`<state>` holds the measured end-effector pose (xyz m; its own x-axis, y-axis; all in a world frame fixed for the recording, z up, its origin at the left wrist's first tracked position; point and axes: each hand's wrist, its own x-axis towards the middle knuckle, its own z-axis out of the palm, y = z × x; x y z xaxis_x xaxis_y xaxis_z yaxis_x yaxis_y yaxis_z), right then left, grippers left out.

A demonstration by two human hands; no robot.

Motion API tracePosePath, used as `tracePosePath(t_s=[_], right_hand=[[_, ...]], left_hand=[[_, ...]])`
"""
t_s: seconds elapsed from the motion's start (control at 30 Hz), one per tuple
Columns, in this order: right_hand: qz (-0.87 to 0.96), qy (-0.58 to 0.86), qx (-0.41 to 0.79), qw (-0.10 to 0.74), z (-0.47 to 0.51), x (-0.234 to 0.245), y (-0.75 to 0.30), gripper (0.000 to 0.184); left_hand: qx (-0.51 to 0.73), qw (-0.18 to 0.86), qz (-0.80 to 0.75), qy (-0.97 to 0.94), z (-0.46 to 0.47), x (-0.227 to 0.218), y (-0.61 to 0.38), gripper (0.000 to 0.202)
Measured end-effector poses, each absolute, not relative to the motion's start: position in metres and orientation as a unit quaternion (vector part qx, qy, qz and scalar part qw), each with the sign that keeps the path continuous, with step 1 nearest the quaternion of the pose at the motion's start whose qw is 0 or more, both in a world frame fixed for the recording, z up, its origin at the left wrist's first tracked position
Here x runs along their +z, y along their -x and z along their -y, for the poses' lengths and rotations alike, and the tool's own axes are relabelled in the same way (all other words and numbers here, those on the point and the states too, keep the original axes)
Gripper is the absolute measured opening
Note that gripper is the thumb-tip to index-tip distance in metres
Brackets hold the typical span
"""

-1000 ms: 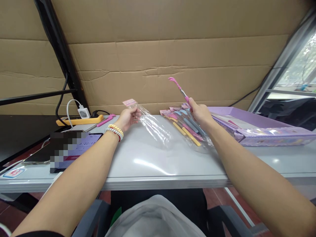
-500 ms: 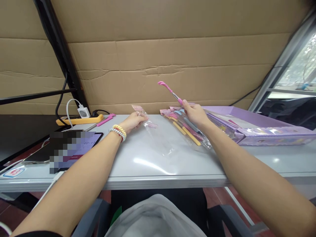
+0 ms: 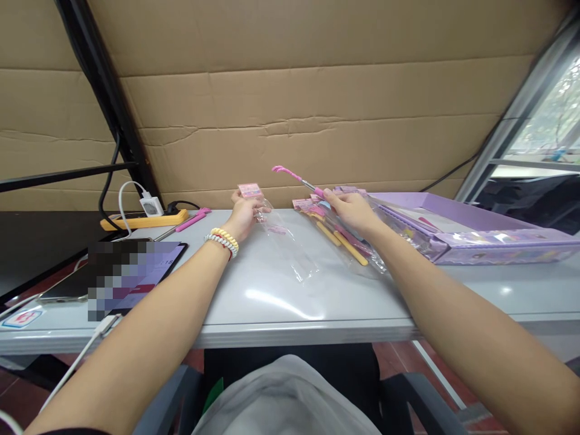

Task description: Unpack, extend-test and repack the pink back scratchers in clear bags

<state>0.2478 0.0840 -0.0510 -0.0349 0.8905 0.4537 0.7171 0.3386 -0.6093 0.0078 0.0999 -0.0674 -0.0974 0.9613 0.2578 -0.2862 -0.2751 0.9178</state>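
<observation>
My left hand [image 3: 244, 212] pinches the pink-labelled top of a clear plastic bag [image 3: 285, 244] whose body lies on the grey table [image 3: 272, 302]. My right hand [image 3: 351, 208] grips a pink telescopic stick with a small hand-shaped tip [image 3: 292, 175], held nearly level and pointing left toward the bag's top. Just under my right hand lies a pile of bagged sticks [image 3: 344, 238] in pink, yellow and grey.
A purple box [image 3: 475, 238] with more items sits at the right. At the left lie a phone or tablet [image 3: 131, 275], a yellow power strip with a white charger [image 3: 145, 217] and a loose pink stick [image 3: 193, 220]. Cardboard lines the back wall.
My right hand moved left and lowered the pink stick from steeply raised to nearly level. My left hand shifted right and let the bag down onto the table.
</observation>
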Motion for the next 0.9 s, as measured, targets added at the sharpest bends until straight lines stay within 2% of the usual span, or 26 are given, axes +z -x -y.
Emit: tracePosePath(t_s=[0.07, 0.27, 0.47, 0.57, 0.63, 0.73, 0.9], right_hand=[[0.714, 0.571, 0.104, 0.392, -0.084, -0.051, -0.248, 0.063], [0.708, 0.583, 0.102, 0.385, -0.081, -0.050, -0.245, 0.059], [0.712, 0.579, 0.109, 0.382, -0.078, -0.051, -0.243, 0.059], [0.714, 0.576, 0.115, 0.380, -0.078, -0.051, -0.243, 0.059], [0.715, 0.577, 0.117, 0.377, -0.078, -0.051, -0.243, 0.061], [0.715, 0.578, 0.116, 0.376, -0.076, -0.051, -0.242, 0.062], [0.715, 0.578, 0.115, 0.376, -0.073, -0.050, -0.240, 0.061]], left_hand=[[0.635, 0.469, -0.396, -0.469, -0.102, -0.069, -0.009, 0.054], [0.587, 0.399, -0.448, -0.544, -0.100, -0.072, -0.006, 0.045], [0.644, 0.358, -0.433, -0.519, -0.105, -0.074, -0.009, 0.050], [0.670, 0.355, -0.416, -0.501, -0.112, -0.077, -0.011, 0.044], [0.631, 0.355, -0.428, -0.542, -0.113, -0.080, -0.012, 0.037], [0.513, 0.313, -0.492, -0.629, -0.109, -0.083, -0.013, 0.038], [0.399, 0.136, -0.554, -0.718, -0.101, -0.084, -0.010, 0.035]])
